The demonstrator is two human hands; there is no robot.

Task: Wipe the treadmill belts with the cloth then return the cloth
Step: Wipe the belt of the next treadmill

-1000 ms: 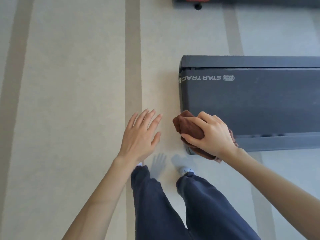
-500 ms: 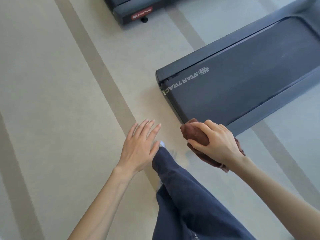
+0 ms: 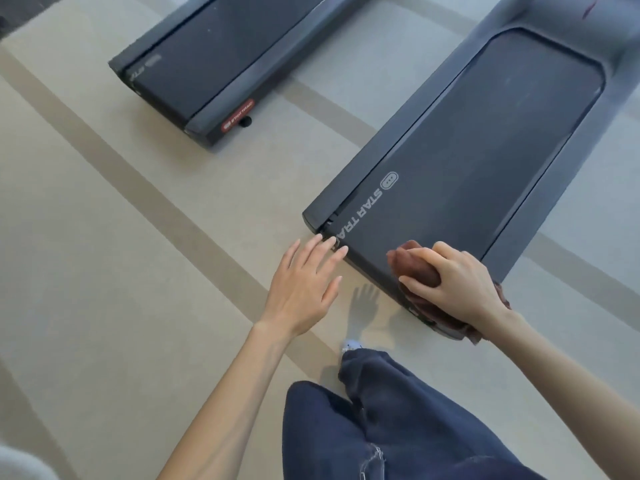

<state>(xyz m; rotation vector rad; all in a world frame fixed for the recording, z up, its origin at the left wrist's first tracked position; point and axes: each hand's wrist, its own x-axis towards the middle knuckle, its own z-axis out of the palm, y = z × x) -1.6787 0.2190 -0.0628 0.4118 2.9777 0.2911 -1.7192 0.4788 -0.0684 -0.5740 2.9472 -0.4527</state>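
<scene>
Cloth: the crumpled reddish-brown cloth [image 3: 419, 270] is bunched at the near end of the closer treadmill, over its near right corner. A loose fold trails out under the wrist.
Right hand: the right hand [image 3: 460, 282] grips the cloth, fingers curled over the top and thumb pinching from the near side. I cannot tell whether the cloth is pressed on the surface or held just above it.
Belt: the long dark grey rubber belt [image 3: 485, 161] of this treadmill, white lettering across its near end, starts just beyond the cloth.
Key relation: the belt's long axis runs from the right hand up and to the right, away from the person. The wipe probably has to travel outward along that line, and the right hand is the nearer 1, already at the starting end.
Left hand: the left hand [image 3: 308, 282] holds nothing, fingers straight and spread, fingertips over the treadmill's near left corner. Contact is unclear.
Further out: 1 more dark treadmill with a red badge [image 3: 214, 64] lies well apart to the left, roughly parallel.
Surroundings: beige carpet with darker stripes [image 3: 104, 237], navy trouser legs [image 3: 398, 427] and a pale shoe tip [image 3: 350, 346] below the hands.
Progress: I judge that wiping this belt is only beginning.
</scene>
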